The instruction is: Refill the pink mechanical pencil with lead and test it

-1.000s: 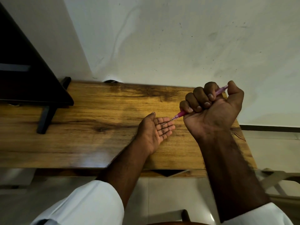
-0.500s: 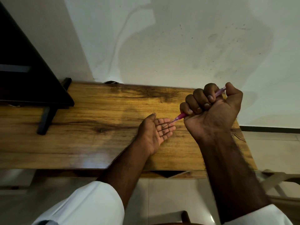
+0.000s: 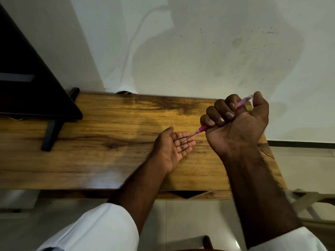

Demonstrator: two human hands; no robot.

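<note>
My right hand [image 3: 235,124] grips the pink mechanical pencil [image 3: 202,128] in a fist, with the thumb over its translucent back end at the upper right. The pencil slants down to the left, and a long thin dark lead [image 3: 187,138] sticks out of its tip. My left hand [image 3: 174,147] lies palm up on the wooden table [image 3: 108,142] with its fingers straight. The end of the lead rests on or just above the left hand's fingers.
A black stand [image 3: 36,91] with a dark foot stands on the table's left part. A white wall runs behind the table. Pale floor tiles and a light wooden frame [image 3: 308,201] show at the lower right.
The right hand and pencil have sunk slightly, and the lead has slid a little further along the left fingers. The left hand stays flat.
</note>
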